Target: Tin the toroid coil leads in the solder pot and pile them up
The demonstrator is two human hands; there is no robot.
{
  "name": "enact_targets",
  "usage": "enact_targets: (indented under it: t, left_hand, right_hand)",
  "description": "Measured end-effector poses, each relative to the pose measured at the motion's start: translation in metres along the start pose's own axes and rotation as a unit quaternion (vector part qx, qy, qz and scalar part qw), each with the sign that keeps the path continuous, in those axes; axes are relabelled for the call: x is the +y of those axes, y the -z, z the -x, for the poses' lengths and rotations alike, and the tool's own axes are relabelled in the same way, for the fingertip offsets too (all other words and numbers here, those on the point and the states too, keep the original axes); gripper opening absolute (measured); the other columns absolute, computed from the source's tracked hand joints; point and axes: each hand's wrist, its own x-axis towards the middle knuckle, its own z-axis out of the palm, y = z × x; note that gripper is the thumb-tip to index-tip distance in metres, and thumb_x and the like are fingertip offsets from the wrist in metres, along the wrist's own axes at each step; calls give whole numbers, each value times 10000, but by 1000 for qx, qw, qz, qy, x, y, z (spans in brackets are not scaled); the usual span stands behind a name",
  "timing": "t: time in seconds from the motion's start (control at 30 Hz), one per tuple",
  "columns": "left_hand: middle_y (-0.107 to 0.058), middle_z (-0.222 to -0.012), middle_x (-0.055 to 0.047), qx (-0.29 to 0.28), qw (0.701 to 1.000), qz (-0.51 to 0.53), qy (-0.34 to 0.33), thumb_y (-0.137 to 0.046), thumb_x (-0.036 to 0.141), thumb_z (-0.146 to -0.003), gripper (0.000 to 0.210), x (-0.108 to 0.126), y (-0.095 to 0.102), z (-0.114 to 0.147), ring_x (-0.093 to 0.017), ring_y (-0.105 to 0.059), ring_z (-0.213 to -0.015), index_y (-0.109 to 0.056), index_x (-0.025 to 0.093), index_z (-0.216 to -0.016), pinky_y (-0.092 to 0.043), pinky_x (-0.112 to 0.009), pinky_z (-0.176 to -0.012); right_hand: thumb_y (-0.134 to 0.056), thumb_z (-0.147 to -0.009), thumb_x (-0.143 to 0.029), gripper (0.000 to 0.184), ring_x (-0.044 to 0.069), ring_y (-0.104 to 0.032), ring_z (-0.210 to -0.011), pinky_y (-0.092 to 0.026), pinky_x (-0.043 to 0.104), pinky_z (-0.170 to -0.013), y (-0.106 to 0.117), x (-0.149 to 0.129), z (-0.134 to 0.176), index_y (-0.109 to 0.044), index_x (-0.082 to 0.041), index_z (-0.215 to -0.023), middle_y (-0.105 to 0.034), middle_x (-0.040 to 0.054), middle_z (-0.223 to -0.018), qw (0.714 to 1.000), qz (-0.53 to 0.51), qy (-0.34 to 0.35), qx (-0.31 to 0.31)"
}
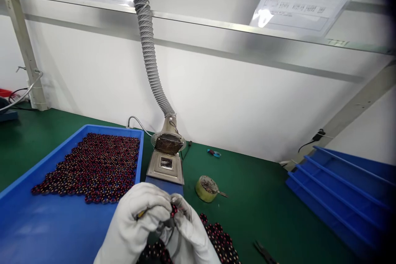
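Observation:
My left hand [139, 216], in a white glove, is closed, with its fingertips against a small round black part with red dots [174, 210]. A bit of something yellow [140, 214] shows between its curled fingers; the rest of it is hidden. My right hand [190, 225], also gloved and smudged grey at the fingertips, pinches the same small part. Below and beside the hands lie more of these round parts [221, 241] on the green table, partly covered by my gloves.
Left, a blue tray [37, 231] holds many such parts in rows. Behind my hands stands a solder pot [166, 165] under a ducted fume hood [169, 142]. A yellow-green tin [206, 192], blue-handled cutters [214, 153], dark pliers [264, 251] and stacked blue trays [337, 198] stand around.

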Motion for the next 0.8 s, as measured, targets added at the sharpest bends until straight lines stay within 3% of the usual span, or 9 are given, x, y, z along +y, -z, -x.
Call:
enact_targets:
  t: [0.1,0.2,0.3,0.4,0.53,0.63,0.7,0.8]
  left_hand:
    - [-712,-777,14,87,992,46,82,-569,278,-805,122,1,5,-1,-156,-669,-729,-683,270,-761,-560,-208,-635]
    - [-717,-923,-3,30,995,0,94,-655,176,-700,198,3,5,-2,-174,-673,-822,-701,284,-860,-554,-214,-722]
    - [-720,-865,-6,-2,998,12,54,-659,231,-723,134,3,-3,0,-177,-660,-831,-702,285,-838,-552,-257,-758]
    - [-709,-743,4,58,997,53,25,-636,288,-763,67,4,-8,3,-169,-654,-764,-695,262,-745,-558,-265,-721]
    - [-714,-790,26,144,984,78,68,-631,226,-763,83,6,-1,2,-159,-661,-793,-691,274,-731,-554,-232,-714]
    - [-716,-924,0,61,993,33,99,-685,191,-686,186,7,0,0,-177,-661,-846,-709,287,-843,-545,-233,-745]
    - [-723,-875,-10,16,994,38,101,-688,202,-676,164,7,-4,0,-184,-656,-838,-718,277,-819,-536,-248,-762]
    - [-713,-732,-2,52,991,65,104,-629,209,-724,96,8,-6,3,-177,-645,-795,-708,255,-695,-523,-250,-749]
  right_hand:
    - [-787,-523,-463,335,191,-639,-661,-529,353,-668,2,-4,-4,-683,-230,-740,-692,31,-733,999,-14,-32,-21]
    - [-771,-572,-431,249,179,-639,-634,-534,343,-632,11,-8,-11,-701,-245,-722,-696,22,-694,997,-6,-70,-36]
    - [-737,-646,-383,152,163,-625,-580,-533,323,-575,15,-8,-13,-697,-248,-702,-683,12,-645,996,-3,-84,-33]
    - [-783,-591,-321,163,168,-625,-608,-528,325,-604,10,-3,-9,-677,-238,-682,-679,12,-691,997,-7,-78,-30]
    - [-808,-548,-325,242,176,-625,-660,-515,326,-664,-3,2,0,-666,-228,-719,-677,21,-748,999,-33,-28,21]
    - [-814,-535,-340,281,173,-621,-644,-514,323,-662,-10,5,3,-667,-215,-739,-676,20,-721,998,-42,-14,51]
    - [-819,-528,-329,285,172,-622,-640,-514,321,-659,-13,6,3,-666,-209,-736,-676,19,-714,997,-49,-22,50]
    - [-827,-518,-304,264,176,-625,-657,-511,318,-669,-13,8,3,-661,-205,-698,-674,19,-707,996,-69,-28,48]
